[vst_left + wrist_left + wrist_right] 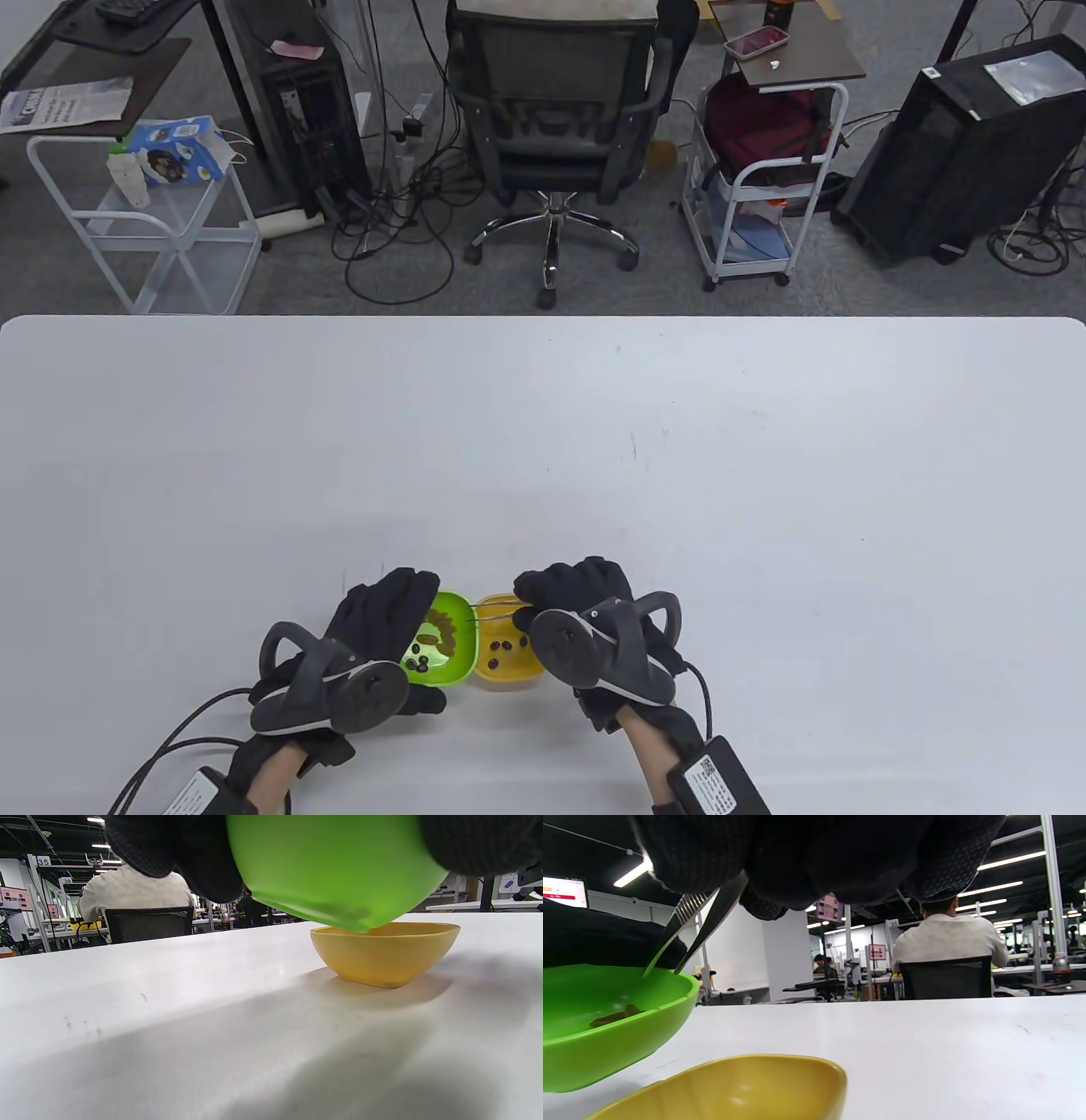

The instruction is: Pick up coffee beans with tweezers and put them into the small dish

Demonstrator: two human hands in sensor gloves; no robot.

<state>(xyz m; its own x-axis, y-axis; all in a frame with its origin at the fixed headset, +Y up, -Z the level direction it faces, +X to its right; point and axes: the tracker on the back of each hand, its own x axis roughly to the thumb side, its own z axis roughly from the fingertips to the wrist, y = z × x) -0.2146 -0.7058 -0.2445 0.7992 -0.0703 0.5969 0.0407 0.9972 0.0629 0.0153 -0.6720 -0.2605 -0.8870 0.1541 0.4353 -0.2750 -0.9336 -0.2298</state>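
My left hand point(382, 624) grips the green dish point(448, 671) by its left side and holds it tilted, lifted off the table; in the left wrist view its underside point(335, 870) hangs over the yellow dish's rim point(386, 950). Coffee beans point(439, 635) lie in the green dish. The yellow dish point(509, 672) stands right beside it with several beans point(503, 645) inside. My right hand point(573, 607) pinches metal tweezers point(492, 617). In the right wrist view the tweezers' tips point(678, 938) are apart, empty, just above the green dish point(606, 1052).
The white table point(543, 441) stretches far behind and to both sides of the dishes. Glove cables point(170, 747) trail off the near edge. An office chair point(551, 127) and wire carts point(764, 170) stand on the floor beyond the far edge.
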